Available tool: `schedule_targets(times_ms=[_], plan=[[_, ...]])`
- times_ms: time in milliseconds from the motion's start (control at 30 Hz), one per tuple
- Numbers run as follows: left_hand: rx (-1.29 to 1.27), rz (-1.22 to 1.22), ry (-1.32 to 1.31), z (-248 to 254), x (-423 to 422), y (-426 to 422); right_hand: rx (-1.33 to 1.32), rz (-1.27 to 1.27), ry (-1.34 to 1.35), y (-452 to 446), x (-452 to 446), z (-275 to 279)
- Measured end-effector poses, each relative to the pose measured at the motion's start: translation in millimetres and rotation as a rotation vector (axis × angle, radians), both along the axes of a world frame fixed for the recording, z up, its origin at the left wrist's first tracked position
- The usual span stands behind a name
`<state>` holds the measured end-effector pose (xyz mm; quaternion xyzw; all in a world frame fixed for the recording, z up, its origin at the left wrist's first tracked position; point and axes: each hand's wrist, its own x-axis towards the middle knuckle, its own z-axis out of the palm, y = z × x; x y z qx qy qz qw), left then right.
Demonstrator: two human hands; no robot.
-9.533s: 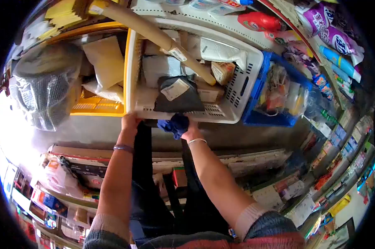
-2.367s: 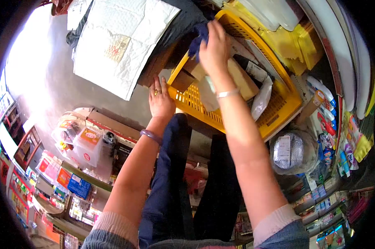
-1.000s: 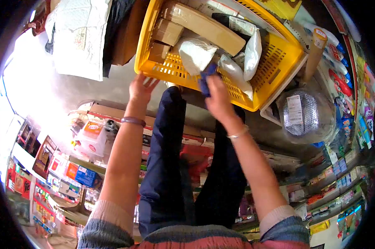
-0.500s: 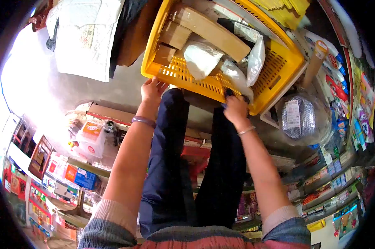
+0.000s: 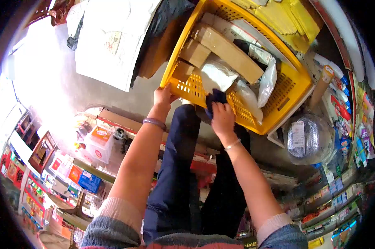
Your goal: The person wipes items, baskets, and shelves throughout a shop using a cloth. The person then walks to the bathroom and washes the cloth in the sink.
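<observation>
A yellow plastic basket (image 5: 294, 108) with slotted walls fills the upper middle of the view. Its near left rim is gripped by my left hand (image 5: 162, 98), which wears a purplish bangle. My right hand (image 5: 224, 120) is closed on a dark blue cloth (image 5: 215, 99) pressed against the near rim. Inside the basket lie a long cardboard box (image 5: 231, 54), a smaller carton (image 5: 195, 53), a white plastic package (image 5: 216, 74) and a clear-wrapped parcel (image 5: 267, 83). The fingertips of my right hand are partly hidden by the cloth.
A large white sack (image 5: 112, 39) is at upper left. Yellow envelopes (image 5: 289, 18) lie beyond the basket. To the right are a bubble-wrapped round parcel (image 5: 308, 139) and a cardboard tube (image 5: 321, 85). A white plastic tub (image 5: 99, 143) stands at left, near stocked shelves.
My right hand has moved left along the basket's near rim with the dark cloth, which now shows more fully. My left hand stays on the rim. The whole view has shifted slightly.
</observation>
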<state>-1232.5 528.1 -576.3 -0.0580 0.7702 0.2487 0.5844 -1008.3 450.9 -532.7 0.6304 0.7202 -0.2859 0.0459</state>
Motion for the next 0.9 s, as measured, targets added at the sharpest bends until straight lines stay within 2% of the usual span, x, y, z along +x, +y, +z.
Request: schedule_targets(times_ms=[67, 167, 233, 267, 367, 400, 500, 567, 600, 733, 900], plan=[[-0.015, 0.004, 0.015, -4, -4, 1, -0.090, 0.051, -0.140, -9, 28, 2], [0.029, 0.041, -0.029, -19, -11, -10, -0.096, 0.216, -0.212, -8, 50, -4], [0.059, 0.074, -0.035, -19, -11, -10, -0.371, 0.262, -0.225, 6, 47, -1], [0.023, 0.053, -0.024, -17, -11, -8, -0.202, 0.278, -0.231, -1, 49, -6], [0.003, 0.056, 0.006, -10, -10, -5, -0.229, 0.264, -0.180, 5, 49, 1], [0.043, 0.071, -0.055, -12, -12, -7, -0.155, 0.287, -0.181, 5, 51, 1], [0.047, 0.073, -0.063, -35, -23, -19, -0.119, 0.217, -0.087, 0, 56, -4], [0.103, 0.129, -0.107, -24, -21, -16, -0.092, 0.219, -0.062, 1, 59, -4], [0.032, 0.079, -0.064, -33, -26, -17, -0.080, 0.219, -0.049, 1, 61, -4], [0.022, 0.094, -0.076, -24, -17, -14, -0.071, 0.288, -0.088, -1, 70, -8], [-0.027, 0.014, -0.015, -24, -18, -14, -0.041, 0.195, -0.073, -10, 68, -8]])
